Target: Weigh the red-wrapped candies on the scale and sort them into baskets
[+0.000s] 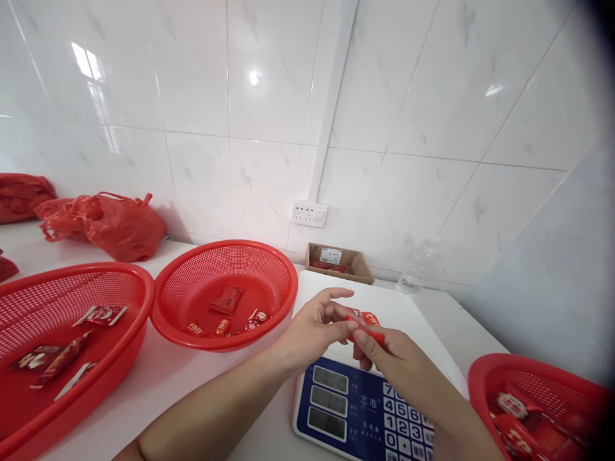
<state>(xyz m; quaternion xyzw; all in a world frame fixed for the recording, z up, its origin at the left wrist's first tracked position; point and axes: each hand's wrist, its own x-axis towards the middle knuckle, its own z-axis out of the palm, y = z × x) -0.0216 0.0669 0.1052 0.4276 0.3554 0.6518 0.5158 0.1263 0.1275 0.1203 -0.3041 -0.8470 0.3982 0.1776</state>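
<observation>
My left hand and my right hand meet over the white platform of a digital scale. Both pinch a small red packet between thumb and fingers; the fingers cover most of it, so its exact kind is unclear. Just behind the fingertips is a red packet with gold characters, partly hidden; whether it lies on the platform or is held, I cannot tell. The scale's blue panel with its displays and number keys faces me below the hands.
Two red plastic baskets with a few snack packets stand left of the scale. Another red basket with packets is at right. Behind are a cardboard box, a clear plastic item, and red plastic bags near the tiled wall.
</observation>
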